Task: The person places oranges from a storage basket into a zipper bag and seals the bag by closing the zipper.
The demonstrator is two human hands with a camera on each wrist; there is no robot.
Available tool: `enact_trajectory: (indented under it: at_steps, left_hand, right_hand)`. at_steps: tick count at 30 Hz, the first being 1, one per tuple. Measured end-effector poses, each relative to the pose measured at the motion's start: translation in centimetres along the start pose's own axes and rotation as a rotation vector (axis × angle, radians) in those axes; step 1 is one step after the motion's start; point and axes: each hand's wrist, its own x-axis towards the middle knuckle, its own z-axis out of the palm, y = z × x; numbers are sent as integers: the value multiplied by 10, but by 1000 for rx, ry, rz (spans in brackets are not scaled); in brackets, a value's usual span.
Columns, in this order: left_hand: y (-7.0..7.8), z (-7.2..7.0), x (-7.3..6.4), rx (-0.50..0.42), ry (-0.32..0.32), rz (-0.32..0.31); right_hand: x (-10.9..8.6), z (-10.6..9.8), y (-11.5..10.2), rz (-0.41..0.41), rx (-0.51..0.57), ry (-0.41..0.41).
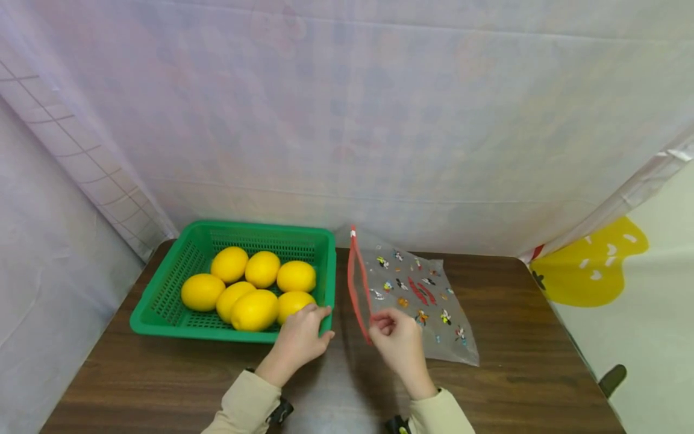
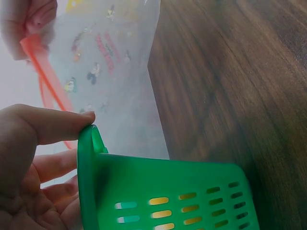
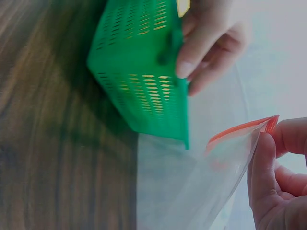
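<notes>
In the head view, a green plastic basket [image 1: 162, 330] holds several yellow lemons [image 1: 255, 310]. My left hand [image 1: 300, 340] grips its near right corner, the thumb on the rim's outer side and the other fingers reaching over to the inside, close to a lemon. On the right lies a clear zip bag [image 1: 401, 301] with small cartoon prints and a red zip edge. My right hand [image 1: 398, 343] pinches the near end of that zip edge [image 3: 271, 123] between thumb and forefinger. The bag's mouth gapes a little and faces the basket.
Everything stands on a dark wooden table [image 1: 515, 337]. Pale curtain sheeting [image 1: 379, 120] hangs along the table's back edge and left side. A yellow printed shape [image 1: 591, 265] shows on the right-hand sheet. The basket's right side is close to the bag's mouth.
</notes>
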Motion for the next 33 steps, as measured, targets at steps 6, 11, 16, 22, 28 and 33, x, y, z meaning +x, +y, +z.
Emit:
enact_trajectory:
  at_steps: [6, 11, 16, 22, 28, 33]
  left_hand:
    - [1, 0, 0, 3, 6, 1]
    - [1, 0, 0, 7, -7, -2]
    - [1, -2, 2, -11, -38, -21]
    - [1, -5, 5, -38, -76, -35]
    - [3, -14, 10, -77, -100, -38]
    - [13, -30, 20, -208, -33, -104]
  right_hand:
    - [-1, -10, -9, 17, 48, 4]
    - [-4, -16, -13, 26, 76, -1]
    - [-6, -20, -17, 35, 119, -14]
    - [-7, -24, -22, 65, 179, -31]
    - [-8, -25, -26, 66, 224, -28]
    - [-8, -26, -27, 53, 209, -23]
